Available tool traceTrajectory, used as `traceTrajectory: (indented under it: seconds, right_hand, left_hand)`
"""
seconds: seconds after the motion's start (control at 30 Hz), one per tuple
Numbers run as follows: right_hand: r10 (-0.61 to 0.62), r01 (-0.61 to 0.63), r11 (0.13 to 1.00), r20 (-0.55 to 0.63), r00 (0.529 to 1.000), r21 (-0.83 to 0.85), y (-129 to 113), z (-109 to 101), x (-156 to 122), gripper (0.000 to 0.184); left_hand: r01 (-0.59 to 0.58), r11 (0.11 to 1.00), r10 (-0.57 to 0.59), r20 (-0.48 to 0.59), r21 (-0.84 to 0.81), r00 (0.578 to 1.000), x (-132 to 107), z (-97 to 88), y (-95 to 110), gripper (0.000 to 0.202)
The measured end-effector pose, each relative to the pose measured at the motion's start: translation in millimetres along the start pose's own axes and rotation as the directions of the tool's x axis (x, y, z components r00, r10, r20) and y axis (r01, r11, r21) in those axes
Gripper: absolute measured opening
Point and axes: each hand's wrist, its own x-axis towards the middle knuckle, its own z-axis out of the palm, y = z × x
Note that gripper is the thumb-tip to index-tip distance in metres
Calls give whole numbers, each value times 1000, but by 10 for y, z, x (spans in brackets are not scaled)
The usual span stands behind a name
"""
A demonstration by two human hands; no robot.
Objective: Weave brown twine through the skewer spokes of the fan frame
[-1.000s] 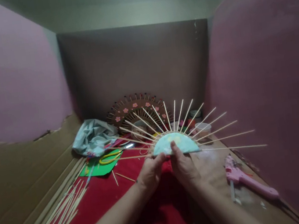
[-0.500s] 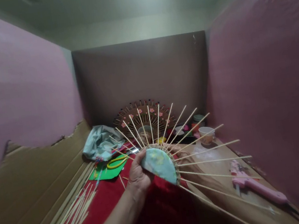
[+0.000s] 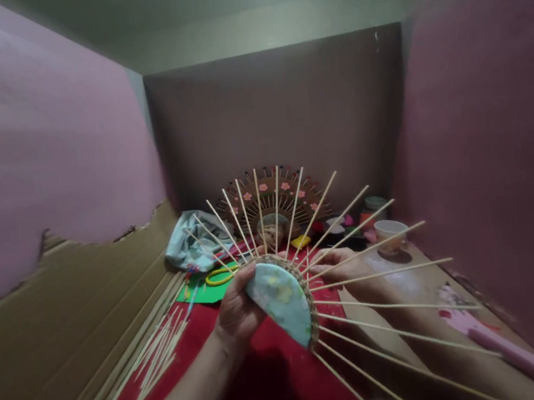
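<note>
A half-round piece (image 3: 278, 294) covered in pale blue floral fabric, with a braided rim, is tilted in front of me. Thin wooden sticks (image 3: 261, 211) fan out from its curved edge. My left hand (image 3: 239, 303) is closed on its upper left corner, the thumb on the fabric face. Behind the sticks on the right is my right hand (image 3: 340, 266), its fingers drawn together close to the rim. What those fingers hold, if anything, is hidden by the sticks.
A finished-looking fan with pink flowers (image 3: 285, 187) leans at the back. On the left lie loose sticks (image 3: 154, 355), green sheet (image 3: 198, 296), yellow-handled scissors (image 3: 215, 277) and crumpled cloth (image 3: 196, 240). A cup (image 3: 391, 235) and pink glue gun (image 3: 506, 345) are at right.
My right hand has moved right, out from behind the rim. The half-round piece has shifted slightly left and turned a little clockwise in my left hand. The camera view has shifted.
</note>
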Motion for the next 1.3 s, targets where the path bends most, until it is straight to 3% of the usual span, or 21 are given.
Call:
traceTrajectory:
  seconds: [0.33,0.5,0.77,1.03,1.3]
  right_hand:
    - [103,-101,977,3,995,-186,-191,-177,95,16]
    - [151,-145,947,-3,989,-287,-204,-324,93,21]
    - [74,-88,980,-83,994,-179,-377,-680,5,17]
    - [28,-39,990,-83,996,-136,-513,-646,-39,15]
    - [-181,163,979,-158,971,-123,-565,-611,-66,21]
  left_hand:
    - [-17,999,14,55,51,998,-47,-209,149,17]
    - [16,1000,-16,22,24,1000,15,-269,169,15]
    - [34,997,-35,12,67,999,14,-319,183,20]
    - [27,990,-15,-82,137,997,3,-311,237,29]
    - [-10,987,22,-71,163,997,14,-358,364,22]
